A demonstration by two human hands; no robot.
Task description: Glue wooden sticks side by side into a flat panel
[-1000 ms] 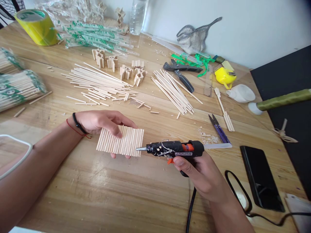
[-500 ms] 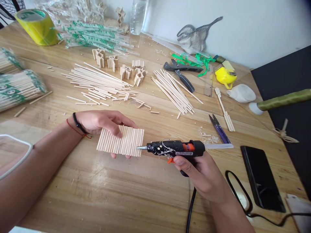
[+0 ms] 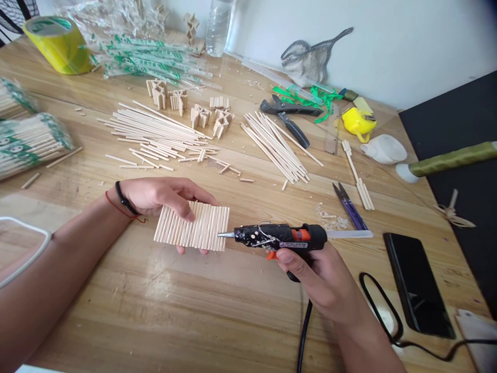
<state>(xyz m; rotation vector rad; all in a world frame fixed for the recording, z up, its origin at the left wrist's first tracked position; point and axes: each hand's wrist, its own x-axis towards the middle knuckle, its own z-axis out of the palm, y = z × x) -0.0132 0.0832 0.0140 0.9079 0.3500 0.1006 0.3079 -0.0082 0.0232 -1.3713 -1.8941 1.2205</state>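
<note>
My left hand (image 3: 166, 199) grips a flat panel of short wooden sticks (image 3: 194, 228) laid side by side, thumb on top and fingertips showing beneath its lower edge. My right hand (image 3: 318, 277) is closed around the handle of a black hot glue gun (image 3: 272, 237) with an orange trigger. The gun's metal nozzle points left and reaches the right end of the panel; whether it touches the sticks I cannot tell. A clear glue stick (image 3: 349, 234) juts from the back of the gun. Both hands are above the wooden table (image 3: 163, 311).
Loose sticks (image 3: 155, 127) and a second pile of sticks (image 3: 275, 147) lie beyond my hands, near small stick assemblies (image 3: 200, 116). Purple snips (image 3: 351, 207), black cutters (image 3: 291, 111) and a phone (image 3: 419, 285) are at the right. Yellow tape (image 3: 58, 44) stands far left. The gun's cord (image 3: 305, 331) trails down.
Almost nothing differs. The whole view has shifted very slightly, while both hands, the panel and the glue gun keep their places relative to each other.
</note>
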